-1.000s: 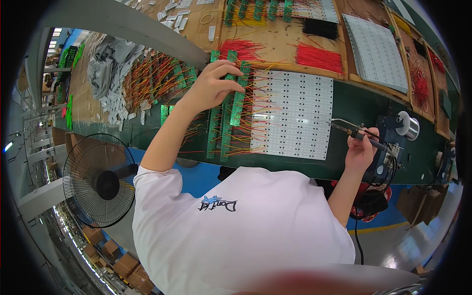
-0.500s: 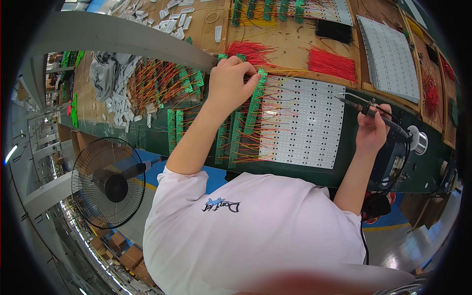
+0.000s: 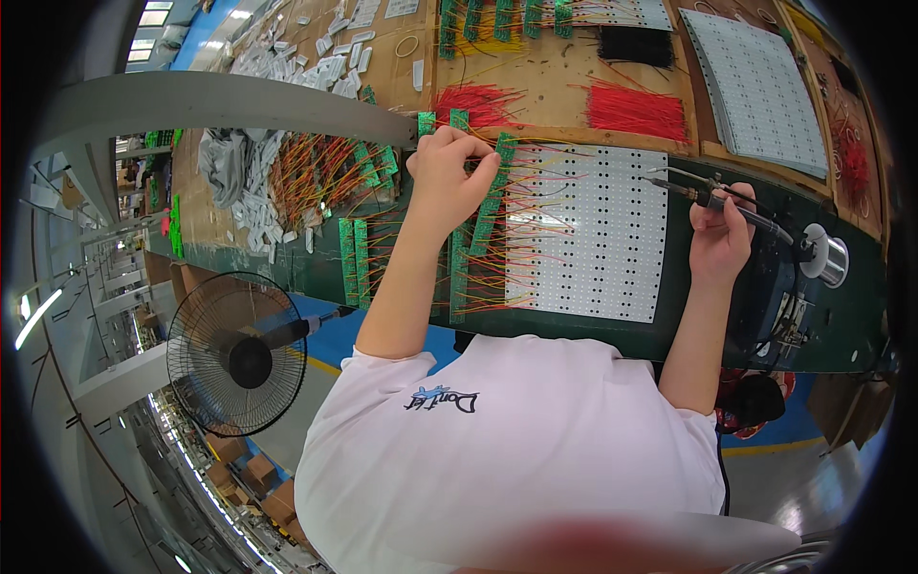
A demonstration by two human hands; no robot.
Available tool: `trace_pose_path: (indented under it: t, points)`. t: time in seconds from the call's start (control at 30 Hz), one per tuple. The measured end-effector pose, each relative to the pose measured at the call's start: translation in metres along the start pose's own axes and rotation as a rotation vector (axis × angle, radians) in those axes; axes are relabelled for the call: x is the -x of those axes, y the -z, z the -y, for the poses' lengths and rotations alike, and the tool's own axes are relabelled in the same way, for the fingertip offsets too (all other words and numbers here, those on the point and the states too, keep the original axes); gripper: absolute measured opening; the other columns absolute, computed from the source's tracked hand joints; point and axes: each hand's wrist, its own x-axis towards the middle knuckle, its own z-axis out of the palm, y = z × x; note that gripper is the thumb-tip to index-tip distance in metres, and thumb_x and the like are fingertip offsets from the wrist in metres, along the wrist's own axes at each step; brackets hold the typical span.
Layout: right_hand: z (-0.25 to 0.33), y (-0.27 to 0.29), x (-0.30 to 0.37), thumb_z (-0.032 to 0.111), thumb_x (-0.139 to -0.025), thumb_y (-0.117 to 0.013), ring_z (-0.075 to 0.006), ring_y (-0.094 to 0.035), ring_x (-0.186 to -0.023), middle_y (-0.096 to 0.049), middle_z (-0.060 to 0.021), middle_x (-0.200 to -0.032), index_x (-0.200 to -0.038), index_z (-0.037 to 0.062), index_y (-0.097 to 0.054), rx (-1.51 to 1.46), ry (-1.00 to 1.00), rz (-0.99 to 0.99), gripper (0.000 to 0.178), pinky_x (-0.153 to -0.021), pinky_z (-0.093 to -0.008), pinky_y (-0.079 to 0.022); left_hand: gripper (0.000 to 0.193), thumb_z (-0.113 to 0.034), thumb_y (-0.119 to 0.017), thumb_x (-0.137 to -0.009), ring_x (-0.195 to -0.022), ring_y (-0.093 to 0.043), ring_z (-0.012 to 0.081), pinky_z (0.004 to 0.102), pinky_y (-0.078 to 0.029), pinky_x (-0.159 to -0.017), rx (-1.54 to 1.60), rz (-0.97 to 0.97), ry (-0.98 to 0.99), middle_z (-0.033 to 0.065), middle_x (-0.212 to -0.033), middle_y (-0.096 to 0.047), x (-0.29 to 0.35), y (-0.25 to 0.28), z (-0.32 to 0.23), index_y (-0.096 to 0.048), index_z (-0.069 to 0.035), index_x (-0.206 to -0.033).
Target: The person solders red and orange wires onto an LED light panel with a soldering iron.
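Observation:
My left hand [image 3: 448,182] is closed in a pinch beside the upper end of a narrow green circuit board [image 3: 491,210]. What lies between its fingertips is too small to make out. Red and yellow wires run from this board onto a white perforated panel [image 3: 583,239], whose surface carries rows of black dots. In my right hand [image 3: 722,239] is a soldering iron [image 3: 706,199] with a thin metal tube alongside, its tip over the panel's upper right edge. More green boards with wires lie under and left of my left forearm.
A grey beam [image 3: 229,103] crosses the upper left. Bundles of red wires [image 3: 636,110] and black wires [image 3: 635,46] lie on the far wooden trays. A solder spool [image 3: 824,256] stands at right; a black fan [image 3: 239,359] is at lower left. Stacked white panels [image 3: 755,91] lie far right.
The whole view has shifted slightly. My left fingertips have come a little down from the green board's top end. My right hand keeps the soldering iron at about the same place by the panel.

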Motion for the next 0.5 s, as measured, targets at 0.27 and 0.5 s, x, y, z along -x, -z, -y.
trace_pose_path:
  t: [0.27,0.5]
  points:
    - [0.001,0.002,0.004,0.007,-0.095,-0.059,-0.0142,-0.056,-0.062,-0.068,-0.0082,-0.092,-0.115,0.0039,-0.055,-0.002,-0.014,0.043,0.02,-0.054,-0.0293,-0.041,0.02,-0.027,-0.074,-0.085,-0.094,-0.064,0.0278,0.0411,-0.045,-0.089,-0.057,-0.037,0.084,0.009,-0.094,-0.067,-0.02,0.023,0.005,-0.076,-0.007,-0.088]
    - [0.002,-0.007,0.004,0.007,-0.095,-0.059,-0.0132,-0.054,-0.062,-0.062,-0.0059,-0.084,-0.114,0.0044,-0.055,0.037,-0.013,-0.022,0.019,-0.054,-0.0284,-0.04,0.017,-0.025,-0.073,-0.087,-0.095,-0.064,0.0319,0.0449,-0.05,-0.085,-0.138,0.022,0.115,0.0116,-0.098,-0.065,-0.022,0.026,0.004,-0.072,-0.009,-0.094]
